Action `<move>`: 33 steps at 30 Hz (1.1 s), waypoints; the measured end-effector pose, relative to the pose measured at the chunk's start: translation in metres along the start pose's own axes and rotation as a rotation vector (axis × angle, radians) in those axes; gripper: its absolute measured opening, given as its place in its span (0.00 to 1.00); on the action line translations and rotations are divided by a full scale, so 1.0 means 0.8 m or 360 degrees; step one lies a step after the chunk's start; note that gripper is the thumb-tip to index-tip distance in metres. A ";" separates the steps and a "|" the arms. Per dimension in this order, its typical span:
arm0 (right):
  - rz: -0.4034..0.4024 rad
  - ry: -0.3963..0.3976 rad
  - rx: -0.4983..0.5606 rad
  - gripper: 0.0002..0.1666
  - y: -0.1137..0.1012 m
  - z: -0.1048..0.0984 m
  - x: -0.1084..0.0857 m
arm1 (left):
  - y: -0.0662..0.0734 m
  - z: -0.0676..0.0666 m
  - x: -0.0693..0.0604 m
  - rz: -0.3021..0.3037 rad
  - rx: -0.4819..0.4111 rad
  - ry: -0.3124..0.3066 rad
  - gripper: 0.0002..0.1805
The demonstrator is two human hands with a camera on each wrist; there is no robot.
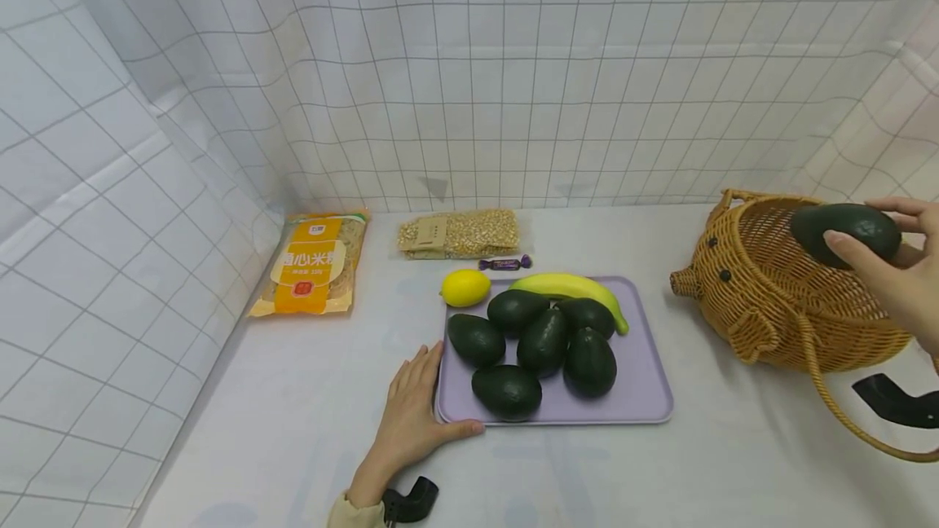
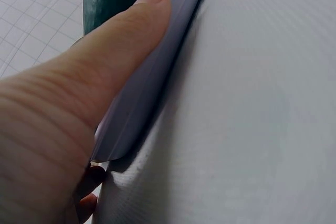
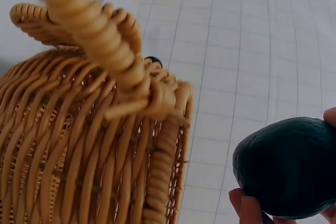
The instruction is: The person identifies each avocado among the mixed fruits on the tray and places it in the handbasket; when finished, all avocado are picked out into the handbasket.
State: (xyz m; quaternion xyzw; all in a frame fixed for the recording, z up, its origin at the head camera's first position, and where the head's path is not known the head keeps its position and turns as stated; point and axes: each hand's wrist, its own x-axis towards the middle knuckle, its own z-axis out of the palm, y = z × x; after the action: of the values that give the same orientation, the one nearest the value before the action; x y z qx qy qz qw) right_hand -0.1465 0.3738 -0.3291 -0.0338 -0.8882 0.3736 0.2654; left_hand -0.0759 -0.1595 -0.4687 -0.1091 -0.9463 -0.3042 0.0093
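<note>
My right hand [image 1: 898,275] grips a dark green avocado [image 1: 844,232] above the opening of a pig-shaped wicker basket [image 1: 741,300]. In the right wrist view, fingertips hold that avocado [image 3: 289,166] beside the wicker rim. My left hand [image 1: 413,410] lies at the near left corner of a lilac tray [image 1: 641,381], its fingers straight along the side and the thumb on the front edge, as the left wrist view also shows. Several avocados [image 1: 508,392] lie on the tray. A banana [image 1: 579,288] lies behind them, and a lemon [image 1: 465,288] is at the far left corner.
Behind the tray are a purple-wrapped candy [image 1: 504,263] and a clear bag of yellow grains [image 1: 469,233]. An orange-labelled food packet [image 1: 311,263] lies at the left. The basket's rope handle [image 1: 844,414] hangs onto the table. White gridded cloth [image 1: 513,104] encloses the back and sides.
</note>
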 end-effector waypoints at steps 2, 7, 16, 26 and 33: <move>0.0033 -0.0002 -0.0010 0.36 0.010 0.000 0.005 | 0.000 0.000 0.000 -0.0004 0.0000 -0.0003 0.69; 0.0135 -0.0074 -0.0034 0.36 0.024 -0.004 0.016 | 0.002 -0.001 0.000 -0.0017 -0.0003 -0.0008 0.68; 0.0199 -0.0204 -0.0122 0.37 0.085 -0.004 0.038 | 0.002 -0.001 0.000 0.0001 -0.0007 0.0007 0.68; 0.0190 -0.0300 -0.0139 0.30 0.033 -0.009 0.030 | 0.003 -0.002 -0.001 0.0012 -0.0017 0.0013 0.68; 0.0196 -0.0362 -0.0119 0.21 0.019 -0.009 0.025 | 0.002 -0.002 -0.001 0.0010 -0.0011 0.0009 0.68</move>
State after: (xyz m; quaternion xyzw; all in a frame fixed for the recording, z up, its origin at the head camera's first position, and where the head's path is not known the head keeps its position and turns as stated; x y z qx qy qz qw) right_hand -0.1620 0.3942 -0.3261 -0.0556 -0.9221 0.3572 0.1381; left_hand -0.0751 -0.1589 -0.4665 -0.1112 -0.9448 -0.3079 0.0126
